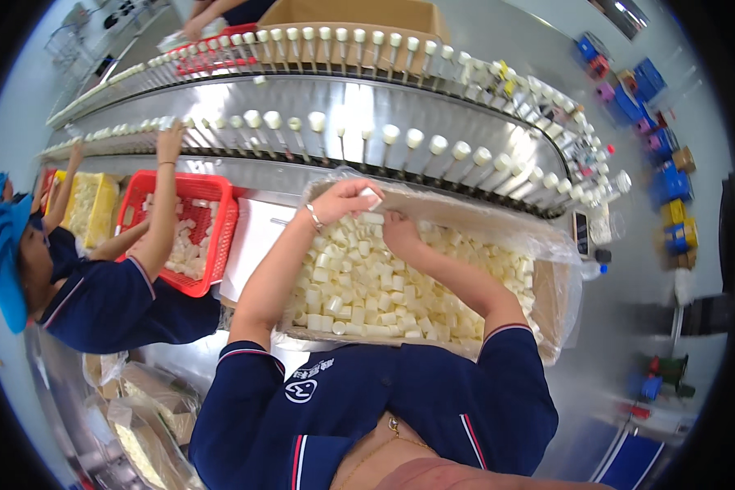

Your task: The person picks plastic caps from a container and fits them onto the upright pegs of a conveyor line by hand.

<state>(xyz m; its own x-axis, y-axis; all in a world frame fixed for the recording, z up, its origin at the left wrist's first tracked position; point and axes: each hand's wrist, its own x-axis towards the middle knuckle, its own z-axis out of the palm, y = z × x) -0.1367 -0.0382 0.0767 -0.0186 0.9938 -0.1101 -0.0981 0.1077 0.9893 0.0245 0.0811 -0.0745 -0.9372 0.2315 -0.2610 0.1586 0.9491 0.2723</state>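
Note:
A cardboard box lined with a clear plastic bag point(547, 245) sits in front of me, full of small white caps point(367, 286). My left hand point(347, 198) is raised over the far edge of the pile, fingers closed on a white cap point(371, 194). Close beside it, my right hand point(400, 233) reaches down into the pile with its fingers curled among the caps. Behind the box, a curved conveyor point(433, 106) carries rows of upright pegs topped with white caps.
A co-worker in a blue cap point(0, 245) on my left reaches one hand point(170, 140) up to the conveyor, beside a red basket point(220, 237) of white caps and a yellow crate point(106, 208). A brown carton point(351, 16) stands beyond the conveyor. Bags of parts point(147, 425) lie lower left.

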